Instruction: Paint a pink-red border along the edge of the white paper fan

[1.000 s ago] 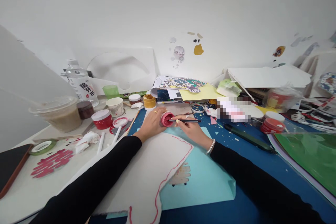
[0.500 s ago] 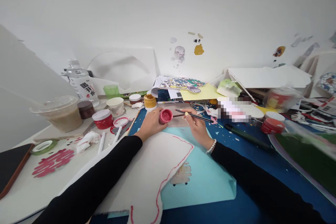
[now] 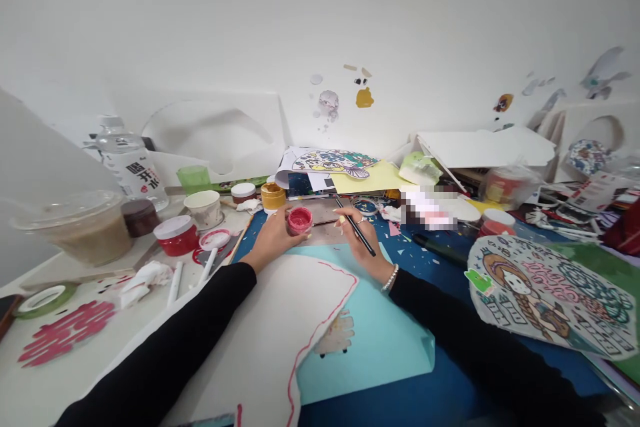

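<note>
My left hand (image 3: 274, 233) is closed round a small open jar of red paint (image 3: 301, 221). Its mouth faces up, with the inside showing red. A slim black pen or brush (image 3: 361, 235) slants between the fingers of my right hand (image 3: 367, 250), just right of the jar. A thin dark stick also shows between jar and right fingers; whether it is held I cannot tell. Below my hands lies a large white cut sheet (image 3: 250, 320) with a wavy red line along its edge. It partly covers a light blue sheet (image 3: 370, 353).
To the left stand a jar with red paint (image 3: 176, 235), a paper cup (image 3: 204, 209), a lidded drink cup (image 3: 93, 233) and a water bottle (image 3: 127, 163). Behind my left hand is a yellow paint jar (image 3: 273, 196). A decorated drawing (image 3: 555, 293) lies beside my right forearm.
The view has turned slightly right. The decorated drawing has come into sight at the right. The black pen or brush now slants more steeply, and the jar looks more level.
</note>
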A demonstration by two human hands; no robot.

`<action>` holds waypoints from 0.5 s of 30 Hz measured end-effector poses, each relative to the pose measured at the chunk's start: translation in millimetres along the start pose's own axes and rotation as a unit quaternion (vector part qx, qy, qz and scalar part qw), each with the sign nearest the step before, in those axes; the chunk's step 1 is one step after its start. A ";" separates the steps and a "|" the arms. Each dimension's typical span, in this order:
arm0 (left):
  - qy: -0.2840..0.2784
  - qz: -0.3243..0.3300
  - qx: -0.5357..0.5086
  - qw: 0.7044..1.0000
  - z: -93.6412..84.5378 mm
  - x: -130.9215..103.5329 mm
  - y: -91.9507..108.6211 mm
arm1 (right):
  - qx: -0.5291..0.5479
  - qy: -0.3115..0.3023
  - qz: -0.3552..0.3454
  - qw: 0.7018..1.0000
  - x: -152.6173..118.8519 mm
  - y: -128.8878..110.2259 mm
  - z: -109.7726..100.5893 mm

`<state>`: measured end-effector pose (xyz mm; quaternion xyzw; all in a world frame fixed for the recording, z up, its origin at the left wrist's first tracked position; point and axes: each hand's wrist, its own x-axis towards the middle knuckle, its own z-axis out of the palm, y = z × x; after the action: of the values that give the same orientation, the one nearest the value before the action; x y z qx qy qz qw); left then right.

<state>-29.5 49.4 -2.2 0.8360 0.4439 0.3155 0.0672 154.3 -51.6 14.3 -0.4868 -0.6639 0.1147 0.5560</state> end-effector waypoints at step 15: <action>-0.088 0.008 -0.038 0.995 -70.9 31.2 16.7 | -0.015 -0.008 0.003 1.000 8.1 9.9 -4.9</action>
<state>-46.8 52.0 75.1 0.8609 0.4172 0.2580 0.1348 164.4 -42.3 14.2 -0.4960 -0.6683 0.1106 0.5433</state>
